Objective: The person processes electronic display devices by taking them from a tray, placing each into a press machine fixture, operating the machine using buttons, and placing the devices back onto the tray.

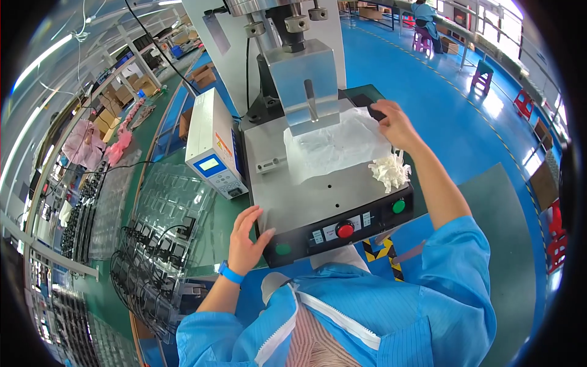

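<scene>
In front of me stands a bench press machine with a large metal block [304, 82] hanging above its grey base plate [287, 202]. A crumpled whitish sheet [342, 144] lies on the plate under the block. My left hand [246, 241] is open, fingers spread, at the plate's front left corner beside a green button [282, 249]. My right hand [396, 125] reaches to the plate's right rear, its fingers curled at a small dark piece I cannot make out. Below that wrist sits a clump of white strips [389, 171].
The front panel carries a red button [345, 229] and a second green button [398, 206]. Left of the press stands a white control box [214, 147] with a screen. Clear plastic trays [174, 202] and black cabled parts [147, 263] lie farther left. A person [426, 24] sits far right.
</scene>
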### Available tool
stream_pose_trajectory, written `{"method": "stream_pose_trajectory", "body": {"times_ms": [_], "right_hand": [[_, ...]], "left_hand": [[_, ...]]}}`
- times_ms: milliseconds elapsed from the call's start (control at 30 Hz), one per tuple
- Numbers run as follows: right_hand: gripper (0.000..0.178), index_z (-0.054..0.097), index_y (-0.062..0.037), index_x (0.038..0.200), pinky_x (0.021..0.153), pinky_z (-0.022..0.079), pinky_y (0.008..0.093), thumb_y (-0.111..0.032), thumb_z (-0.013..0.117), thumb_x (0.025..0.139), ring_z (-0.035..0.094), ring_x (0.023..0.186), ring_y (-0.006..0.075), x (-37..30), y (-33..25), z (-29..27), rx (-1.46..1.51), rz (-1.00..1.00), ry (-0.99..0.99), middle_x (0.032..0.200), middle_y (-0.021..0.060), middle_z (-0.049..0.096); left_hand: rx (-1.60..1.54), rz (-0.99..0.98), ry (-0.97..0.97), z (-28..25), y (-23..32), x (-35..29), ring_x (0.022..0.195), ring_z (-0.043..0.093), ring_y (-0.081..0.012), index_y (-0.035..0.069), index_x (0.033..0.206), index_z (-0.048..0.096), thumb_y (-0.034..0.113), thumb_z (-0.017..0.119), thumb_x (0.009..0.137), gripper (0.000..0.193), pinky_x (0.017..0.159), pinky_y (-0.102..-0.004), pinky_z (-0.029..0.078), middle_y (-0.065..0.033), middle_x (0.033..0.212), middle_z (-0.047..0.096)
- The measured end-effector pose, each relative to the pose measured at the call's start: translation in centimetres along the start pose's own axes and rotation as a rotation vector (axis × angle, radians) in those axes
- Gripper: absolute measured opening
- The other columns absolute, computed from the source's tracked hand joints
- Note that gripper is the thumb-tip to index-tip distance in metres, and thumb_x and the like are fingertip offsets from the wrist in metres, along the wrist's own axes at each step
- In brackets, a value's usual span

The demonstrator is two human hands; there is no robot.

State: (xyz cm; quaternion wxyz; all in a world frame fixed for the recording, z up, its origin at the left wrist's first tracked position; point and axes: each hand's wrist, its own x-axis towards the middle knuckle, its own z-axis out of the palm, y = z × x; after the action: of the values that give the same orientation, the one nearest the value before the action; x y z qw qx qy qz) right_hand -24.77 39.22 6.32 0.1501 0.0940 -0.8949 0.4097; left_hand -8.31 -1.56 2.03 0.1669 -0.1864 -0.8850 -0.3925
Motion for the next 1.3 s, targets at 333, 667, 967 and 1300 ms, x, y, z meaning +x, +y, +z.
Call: {"method": "stream_pose_trajectory", "body": {"times_ms": [333,667,967,1300], "right_hand": [[0.095,0.034,-0.0117,0.142,0.108,0.032,0.0396,-0.010,0.082,0.060,0.033,0.132,0.0312,-15.7,1.8,-2.2,-0.274,-0.061,0.112,0.148,0.0117,0.027],[0.086,0.037,-0.0079,0.139,0.108,0.030,0.0382,-0.010,0.079,0.064,0.032,0.133,0.0286,-18.1,0.0,1.0,-0.190,0.187,0.191,0.145,0.0107,0.030],[0.006,0.062,0.0016,0.081,0.059,0.044,0.0255,0.003,0.056,0.080,0.053,0.058,0.0174,-17.8,-3.8,1.5,0.239,-0.040,0.375,0.072,0.0066,0.060],[0.005,0.061,0.0014,0.077,0.052,0.042,0.0257,0.001,0.060,0.082,0.051,0.054,0.0178,-18.4,-4.9,2.7,0.190,-0.194,0.261,0.069,0.0071,0.059]], "left_hand": [[0.175,-0.065,0.048,1.6,0.2,-2.9,0.129,0.034,-0.0361,0.007,0.135,0.042,0.017,0.084,0.058,0.089,0.107,-0.0438,0.030,-0.0165,0.144,0.032],[0.236,0.027,0.012,1.7,-1.1,-1.9,0.126,0.036,-0.0365,0.007,0.136,0.042,0.028,0.082,0.063,0.086,0.105,-0.0455,0.031,-0.0151,0.141,0.037],[-0.088,-0.033,-0.151,1.3,0.6,3.5,0.125,0.039,-0.0348,0.007,0.133,0.045,0.027,0.076,0.070,0.072,0.107,-0.0456,0.029,-0.0118,0.137,0.043],[0.482,0.556,-0.071,4.4,3.3,8.2,0.125,0.039,-0.0335,0.010,0.112,0.060,0.018,0.071,0.073,0.042,0.107,-0.0501,0.026,-0.0111,0.133,0.045]]}}
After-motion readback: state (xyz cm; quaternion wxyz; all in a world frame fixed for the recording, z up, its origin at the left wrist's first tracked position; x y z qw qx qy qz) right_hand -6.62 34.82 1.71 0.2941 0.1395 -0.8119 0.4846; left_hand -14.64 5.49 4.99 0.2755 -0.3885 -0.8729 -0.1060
